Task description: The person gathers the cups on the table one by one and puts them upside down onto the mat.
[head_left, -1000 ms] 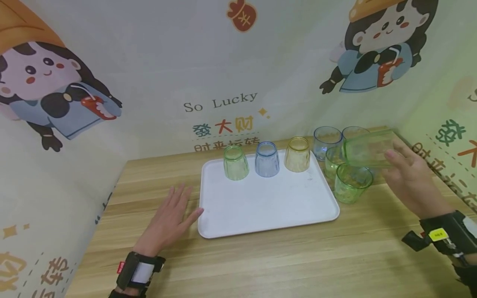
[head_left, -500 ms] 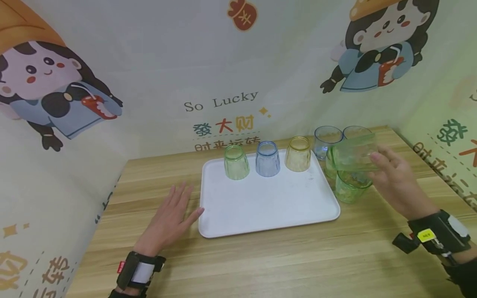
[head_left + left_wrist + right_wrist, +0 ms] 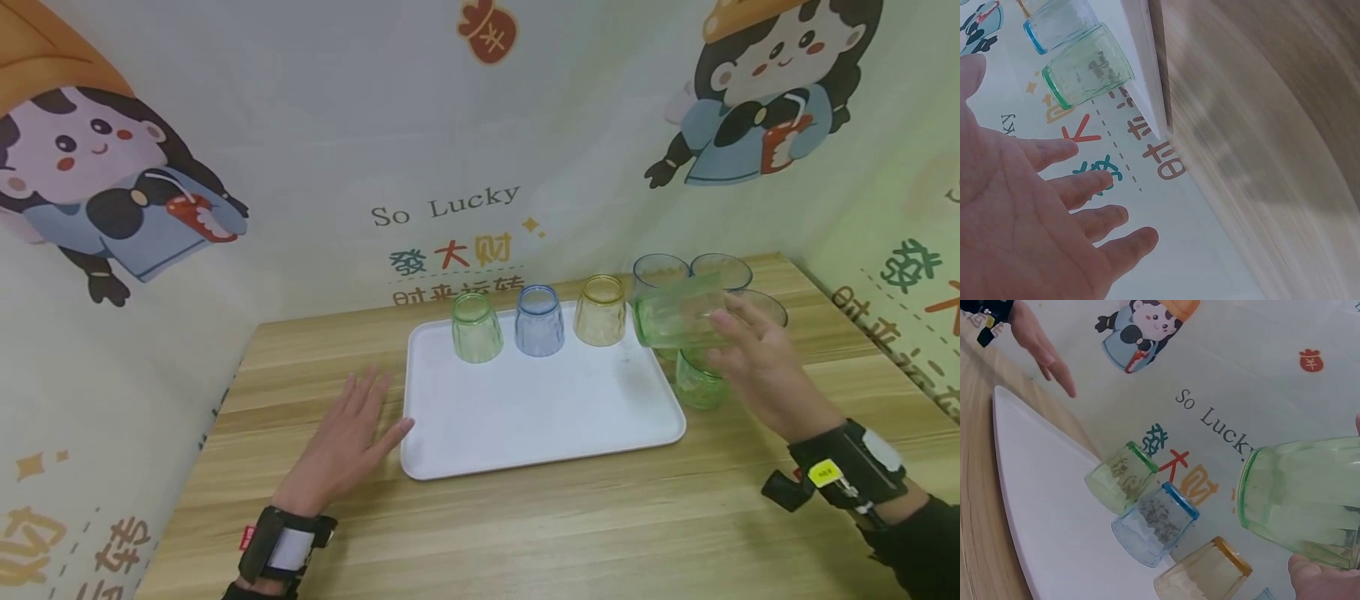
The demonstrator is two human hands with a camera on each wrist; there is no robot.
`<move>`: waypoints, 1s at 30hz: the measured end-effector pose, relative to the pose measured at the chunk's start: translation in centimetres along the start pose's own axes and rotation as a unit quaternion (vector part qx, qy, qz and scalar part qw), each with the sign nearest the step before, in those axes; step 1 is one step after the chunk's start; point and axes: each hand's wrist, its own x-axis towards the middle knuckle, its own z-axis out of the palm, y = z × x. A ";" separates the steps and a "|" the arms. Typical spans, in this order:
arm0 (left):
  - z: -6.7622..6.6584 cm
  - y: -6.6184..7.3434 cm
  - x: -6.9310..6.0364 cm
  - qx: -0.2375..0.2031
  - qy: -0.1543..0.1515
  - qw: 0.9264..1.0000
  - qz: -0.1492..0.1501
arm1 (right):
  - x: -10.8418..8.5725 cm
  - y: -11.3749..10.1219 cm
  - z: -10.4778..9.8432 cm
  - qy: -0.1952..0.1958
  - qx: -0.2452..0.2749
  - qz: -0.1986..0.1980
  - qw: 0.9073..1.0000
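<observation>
My right hand point(image 3: 765, 379) grips a green glass point(image 3: 675, 318) held sideways, its narrow end pointing left, over the right edge of the white tray point(image 3: 532, 417). In the right wrist view the same green glass point(image 3: 1300, 500) fills the right side, a fingertip below it. Along the tray's back edge stand three upside-down glasses: green point(image 3: 476, 337), blue point(image 3: 538, 329) and yellow point(image 3: 600, 321). Beside the tray's left edge is my left hand point(image 3: 337, 450), fingers straight and spread, holding nothing; its palm shows in the left wrist view.
Right of the tray, several upright glasses stand close together on the wooden table point(image 3: 525, 533). A blue glass point(image 3: 660, 271) is at the back, a green glass point(image 3: 697, 387) in front, partly hidden by my right hand. A printed cloth point(image 3: 315, 150) rises behind the table.
My right hand has moved left with the green glass, from above the glass cluster to the tray's right edge. The left hand and the glasses on the tray have stayed put.
</observation>
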 end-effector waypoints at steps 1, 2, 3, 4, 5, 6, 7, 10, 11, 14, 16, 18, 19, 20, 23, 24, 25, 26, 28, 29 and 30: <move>0.0 0.0 0.0 0.000 0.000 1.000 0.000 | 0.0 0.1 0.1 0.000 -0.007 0.003 1.000; 0.0 0.0 0.0 -0.001 0.000 1.000 -0.001 | 0.0 0.1 0.2 0.000 -0.010 0.008 1.000; 0.0 0.0 0.0 -0.002 0.000 1.000 -0.001 | 0.0 0.1 0.4 -0.002 -0.009 0.011 1.000; 0.0 0.0 -0.1 -0.004 0.000 1.000 -0.001 | -0.1 0.1 0.5 -0.002 -0.011 0.014 1.000; 0.0 0.0 -0.1 -0.005 0.000 1.000 -0.002 | -0.1 0.2 0.6 -0.001 -0.010 0.016 1.000; 0.0 0.0 -0.1 -0.006 0.000 1.000 -0.002 | -0.1 0.2 0.7 -0.001 -0.007 0.020 1.000; 0.0 0.0 -0.1 -0.007 0.000 1.000 -0.002 | -0.1 0.2 0.8 0.000 -0.005 0.025 1.000; 0.0 0.0 -0.1 -0.006 0.000 1.000 -0.002 | -0.1 0.3 1.2 0.000 0.001 0.034 0.999; 0.0 0.0 -0.1 -0.007 0.000 1.000 -0.003 | -0.1 0.4 1.3 -0.001 0.001 0.036 0.999; 0.0 0.0 0.0 -0.010 -0.002 1.000 -0.003 | 0.0 0.5 1.6 -0.004 0.002 0.040 0.999; 0.1 0.1 0.0 -0.011 -0.002 1.000 -0.003 | -0.1 0.6 1.8 -0.007 0.001 0.040 0.999; 0.1 0.1 0.0 -0.009 -0.001 1.000 0.000 | -0.1 0.7 1.9 -0.009 -0.001 0.043 0.999; 0.1 0.1 0.0 -0.007 0.000 1.000 0.001 | -0.1 0.8 2.0 -0.010 0.000 0.045 0.999; 0.1 0.2 0.0 -0.006 0.001 1.000 0.001 | -0.1 0.9 2.0 -0.013 0.001 0.045 0.999; 0.2 0.2 0.0 -0.008 0.002 1.000 0.002 | 0.0 1.3 2.1 -0.020 0.007 0.035 0.999; 0.2 0.2 0.0 -0.008 0.002 1.000 0.002 | 0.0 1.5 2.1 -0.023 0.010 0.029 0.999; 0.2 0.2 0.0 -0.009 0.000 1.000 0.001 | 0.1 1.7 2.2 -0.028 0.011 0.022 0.999; 0.2 0.2 0.0 -0.009 0.000 1.000 0.001 | 0.1 1.8 2.2 -0.032 0.010 0.014 0.999; 0.2 0.3 0.0 -0.008 0.001 1.000 0.001 | 0.2 2.0 2.3 -0.037 0.004 0.005 0.999; 0.2 0.3 0.0 -0.007 0.001 1.000 0.001 | 0.2 2.0 2.4 -0.040 0.002 0.004 0.999; 0.2 0.3 0.0 -0.005 0.002 1.000 0.001 | 0.2 2.1 2.5 -0.043 0.002 0.004 0.999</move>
